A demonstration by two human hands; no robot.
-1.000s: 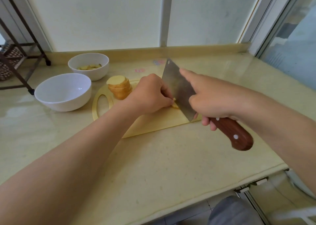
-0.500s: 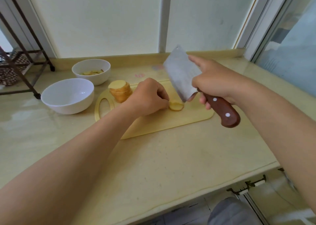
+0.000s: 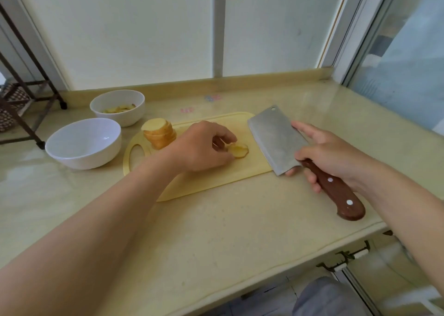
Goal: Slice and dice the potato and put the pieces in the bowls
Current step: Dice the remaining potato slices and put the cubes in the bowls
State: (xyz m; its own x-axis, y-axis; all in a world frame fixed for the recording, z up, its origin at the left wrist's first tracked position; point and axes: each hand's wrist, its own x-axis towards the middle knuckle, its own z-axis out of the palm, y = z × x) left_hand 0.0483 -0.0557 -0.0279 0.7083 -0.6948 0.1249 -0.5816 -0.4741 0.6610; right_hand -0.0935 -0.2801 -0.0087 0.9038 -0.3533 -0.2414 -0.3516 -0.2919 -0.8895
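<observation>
Worktop (image 3: 216, 231): one, beige polished stone, running under a window with two pale panes. The near edge is cut off by the frame at lower left.

Cutting board (image 3: 216, 178): one, pale yellow, lying toward the far edge of the worktop, handle hole at its left end.

Bowls: two, white, at the far left of the worktop.
- The near bowl (image 3: 81, 159) shows only a bare interior.
- The far bowl (image 3: 125, 119) holds potato pieces (image 3: 117, 109); their number cannot be made out.

Cleaver (image 3: 276, 140): one, broad face up, tilted over the board's right end. Whether the blade touches the board cannot be told.

Hands: two.
- The right hand (image 3: 331, 154) grips the cleaver's brown wooden handle, forefinger stretched along the blade's back.
- The left hand (image 3: 199, 147) rests on the middle of the board, fingers curled, pinching the loose slices (image 3: 237, 150).

Potato: one stack of slices (image 3: 159, 133) stands at the board's left end, just beside the handle hole. The loose slices lie flat at mid-board. They appear to be two overlapping, but the count is uncertain, as the left hand covers their left edge.

Room: a dark metal rack (image 3: 28, 99) stands at the far left, partly cut off. Small pink marks (image 3: 187, 110) sit on the worktop behind the board; what they are cannot be made out.
</observation>
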